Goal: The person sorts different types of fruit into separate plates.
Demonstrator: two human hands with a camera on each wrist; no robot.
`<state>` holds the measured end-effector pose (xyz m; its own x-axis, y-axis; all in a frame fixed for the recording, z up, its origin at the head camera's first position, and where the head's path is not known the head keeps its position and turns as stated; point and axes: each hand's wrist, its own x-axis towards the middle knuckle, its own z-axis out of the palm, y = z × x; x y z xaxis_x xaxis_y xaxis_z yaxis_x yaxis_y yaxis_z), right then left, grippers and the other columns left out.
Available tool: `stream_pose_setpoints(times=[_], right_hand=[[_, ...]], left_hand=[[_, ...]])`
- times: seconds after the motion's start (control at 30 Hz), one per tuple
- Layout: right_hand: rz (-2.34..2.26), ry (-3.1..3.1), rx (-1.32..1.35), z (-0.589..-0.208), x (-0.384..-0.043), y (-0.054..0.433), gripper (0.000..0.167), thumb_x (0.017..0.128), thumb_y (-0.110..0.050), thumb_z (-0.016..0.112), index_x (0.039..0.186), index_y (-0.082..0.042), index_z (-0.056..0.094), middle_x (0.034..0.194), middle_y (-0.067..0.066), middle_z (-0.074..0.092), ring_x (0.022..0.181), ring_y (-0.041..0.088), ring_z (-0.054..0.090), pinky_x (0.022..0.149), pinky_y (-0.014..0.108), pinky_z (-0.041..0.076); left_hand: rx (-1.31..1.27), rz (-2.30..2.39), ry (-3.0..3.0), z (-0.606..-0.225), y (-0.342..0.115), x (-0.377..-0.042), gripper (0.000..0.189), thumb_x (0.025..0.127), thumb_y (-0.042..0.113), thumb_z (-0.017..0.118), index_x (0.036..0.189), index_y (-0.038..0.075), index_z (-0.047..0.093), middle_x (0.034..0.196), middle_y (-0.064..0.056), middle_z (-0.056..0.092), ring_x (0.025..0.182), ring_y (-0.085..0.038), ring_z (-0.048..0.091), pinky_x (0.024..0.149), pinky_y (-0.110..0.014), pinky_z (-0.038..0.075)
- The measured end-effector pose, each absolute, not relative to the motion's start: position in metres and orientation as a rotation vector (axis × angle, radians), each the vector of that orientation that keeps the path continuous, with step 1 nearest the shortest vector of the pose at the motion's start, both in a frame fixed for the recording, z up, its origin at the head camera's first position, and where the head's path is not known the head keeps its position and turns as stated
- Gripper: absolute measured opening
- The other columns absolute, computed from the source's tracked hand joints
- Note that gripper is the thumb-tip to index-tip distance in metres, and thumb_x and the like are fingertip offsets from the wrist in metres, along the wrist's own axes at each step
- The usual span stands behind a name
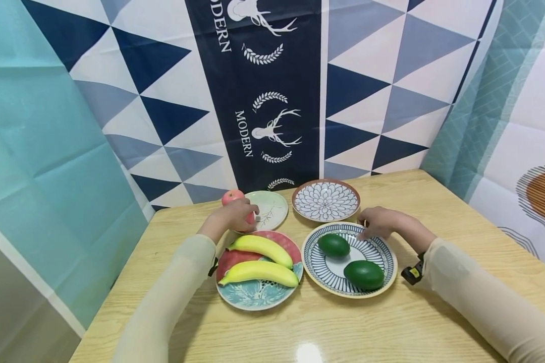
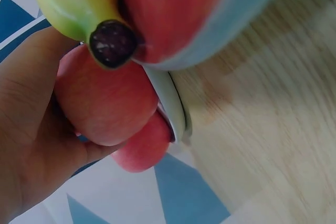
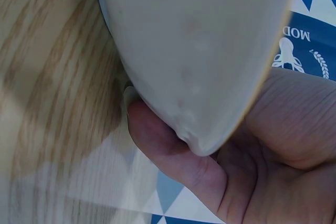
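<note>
My left hand [image 1: 236, 214] grips an apple [image 2: 105, 98] at the left side of a pale green plate [image 1: 274, 206]. Behind it, a second apple [image 1: 231, 195] sits at that plate's far left edge. My right hand [image 1: 381, 223] pinches the upper right rim of a blue-striped plate [image 1: 313, 272]; in the right wrist view a finger [image 3: 163, 140] reaches under the plate's pale underside [image 3: 194, 51]. Two green avocado-like fruits [image 1: 365, 275] lie on the striped plate. Just below my left hand, two bananas [image 1: 259, 273] rest on a red and teal plate [image 1: 254, 302].
A brown-rimmed plate with a flower pattern [image 1: 327, 201] stands at the back, beside the pale green one. All the plates are close together on a wooden table [image 1: 345, 333]. A patterned cloth [image 1: 277, 75] hangs behind the table, with more cloth at both sides.
</note>
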<state>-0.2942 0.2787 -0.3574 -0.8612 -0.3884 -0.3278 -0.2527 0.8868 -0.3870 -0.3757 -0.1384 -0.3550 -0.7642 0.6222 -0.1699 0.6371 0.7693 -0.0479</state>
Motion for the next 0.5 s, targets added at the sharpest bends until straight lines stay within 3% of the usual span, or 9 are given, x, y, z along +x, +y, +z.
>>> stream_pose_setpoints(times=[0.5], right_hand=[[-0.479, 2.636, -0.474, -0.3566, -0.2941, 0.2786, 0.027, 0.098, -0.026, 0.077, 0.105, -0.002, 0.066, 0.102, 0.014, 0.065, 0.085, 0.025, 0.063, 0.067, 0.035, 0.057]], left_hand=[[1.110, -0.082, 2.837, -0.3612, -0.1422, -0.3818, 0.029, 0.091, 0.026, 0.075, 0.116, 0.012, 0.067, 0.102, -0.007, 0.058, 0.091, -0.024, 0.056, 0.079, -0.036, 0.049]])
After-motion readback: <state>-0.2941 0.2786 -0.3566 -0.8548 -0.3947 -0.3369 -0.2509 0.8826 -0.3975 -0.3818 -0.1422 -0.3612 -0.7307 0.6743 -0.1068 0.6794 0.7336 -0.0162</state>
